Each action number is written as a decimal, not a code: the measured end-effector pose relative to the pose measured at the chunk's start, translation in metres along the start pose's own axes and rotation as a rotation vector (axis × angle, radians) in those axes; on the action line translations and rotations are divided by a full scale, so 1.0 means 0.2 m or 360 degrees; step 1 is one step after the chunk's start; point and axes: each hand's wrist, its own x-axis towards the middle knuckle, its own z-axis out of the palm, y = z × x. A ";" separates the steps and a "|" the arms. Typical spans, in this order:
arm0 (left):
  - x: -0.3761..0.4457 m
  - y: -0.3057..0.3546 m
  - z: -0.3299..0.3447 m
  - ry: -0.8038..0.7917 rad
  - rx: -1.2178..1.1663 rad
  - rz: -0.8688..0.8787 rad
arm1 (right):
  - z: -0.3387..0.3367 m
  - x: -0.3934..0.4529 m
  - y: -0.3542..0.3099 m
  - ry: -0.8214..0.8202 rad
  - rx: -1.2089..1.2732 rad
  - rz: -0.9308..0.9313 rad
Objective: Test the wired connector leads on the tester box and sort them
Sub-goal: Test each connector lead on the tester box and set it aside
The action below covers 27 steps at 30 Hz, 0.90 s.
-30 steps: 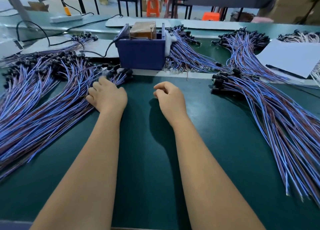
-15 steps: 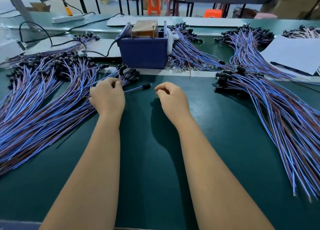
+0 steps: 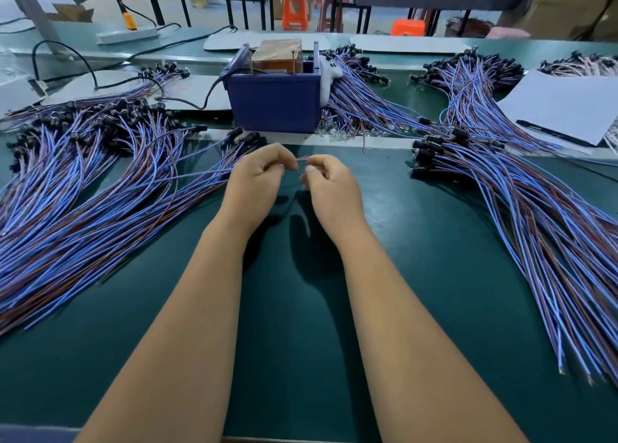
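Two bare forearms reach over a green surface point(image 3: 301, 342) at a wiring bench; left hand point(image 3: 255, 178) and right hand point(image 3: 329, 185) meet mid-bench, fingers curled, each pinching an end of the thin stripped tips of one lead point(image 3: 200, 172) drawn from the left pile point(image 3: 83, 188). The wire runs leftward from the left hand over that pile; its connector end can't be made out. Right pile point(image 3: 521, 208) fans toward the near edge, well apart from the hands. Beyond the fingertips sits the blue tester box point(image 3: 276, 105), a brown block and upright pins showing at its top, w/ more leads heaped just beside its right wall. Likely step: splitting the two bare ends before touching them to the pins. Best done w/ tips kept apart, one per hand, & the lead lifted free of neighbours so nothing drags. White paper point(image 3: 561, 105) and a pen lie far right.
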 end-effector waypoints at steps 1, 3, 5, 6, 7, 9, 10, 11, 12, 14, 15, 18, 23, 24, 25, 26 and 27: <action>0.00 0.01 0.01 -0.0071 0.0007 0.0021 | 0.00 0.00 -0.01 0.0035 0.0100 0.0045; -0.01 0.03 0.03 -0.0152 0.0004 0.0054 | -0.02 0.01 -0.02 0.0102 0.0310 0.0136; -0.02 0.03 0.03 -0.0171 0.0050 0.0067 | -0.05 0.01 -0.03 0.0156 0.0574 0.0200; -0.02 0.03 0.03 -0.0187 0.0090 0.0068 | -0.06 0.01 -0.03 0.0183 0.0692 0.0220; -0.02 0.03 0.03 -0.0210 0.0128 0.0070 | -0.06 0.01 -0.03 0.0214 0.0779 0.0230; -0.02 0.02 0.03 -0.0222 0.0164 0.0058 | -0.07 0.01 -0.02 0.0287 0.0888 0.0241; -0.02 0.01 0.03 -0.0194 0.0155 0.0050 | -0.08 0.02 -0.01 0.0323 0.0935 0.0253; -0.02 0.00 0.04 -0.0150 0.0136 0.0042 | -0.08 0.02 -0.01 0.0353 0.0990 0.0271; -0.01 0.00 0.04 -0.0109 0.0109 0.0031 | -0.09 0.02 0.00 0.0375 0.1062 0.0292; -0.01 0.00 0.04 -0.0066 0.0027 -0.0027 | -0.11 0.04 0.00 0.0403 0.1240 0.0331; -0.01 0.00 0.04 -0.0054 -0.0035 -0.0074 | -0.11 0.05 0.00 0.0415 0.1337 0.0340; 0.00 0.03 0.01 0.0052 -0.0333 -0.0212 | -0.13 0.05 0.00 0.0421 0.1540 0.0312; 0.00 0.05 -0.06 0.0216 -0.0805 -0.0308 | -0.15 0.04 0.00 0.0507 0.1772 0.0227; 0.00 0.04 -0.07 0.0185 -0.0827 -0.0381 | -0.14 0.04 -0.01 0.0500 0.1748 0.0181; 0.00 0.04 -0.07 0.0118 -0.0816 -0.0482 | -0.14 0.03 -0.01 0.0466 0.1686 0.0112; 0.01 0.04 -0.06 0.0018 -0.0778 -0.0593 | -0.13 0.03 -0.02 0.0398 0.1588 0.0022; 0.01 0.05 -0.05 -0.0100 -0.0715 -0.0683 | -0.12 0.02 -0.03 0.0290 0.1465 -0.0079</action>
